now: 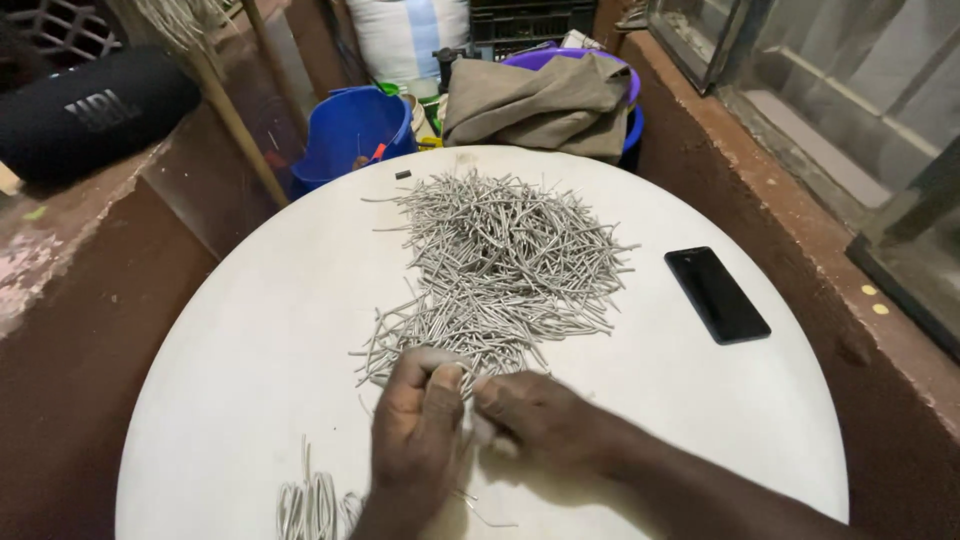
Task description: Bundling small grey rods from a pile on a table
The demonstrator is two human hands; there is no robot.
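Hands meet at the near edge of the wire pile point(500, 265) on the round white table point(250, 330). The left hand point(420, 430) pinches a thin grey wire piece between thumb and fingers; the right hand point(535, 415) has its fingertips closed on the same piece, just beside the left. Judging by the layout, little is done: only a small bent bundle point(310, 505) lies apart at the table's near-left rim, while the big heap looks untouched. A black phone point(717, 295), flat and rectangular, lies well right of the pile. Behind the table stand a blue bucket point(350, 130) and a purple tub point(620, 70) draped with a tan cloth point(540, 105). A black cylindrical speaker point(90, 110) sits on the left ledge.
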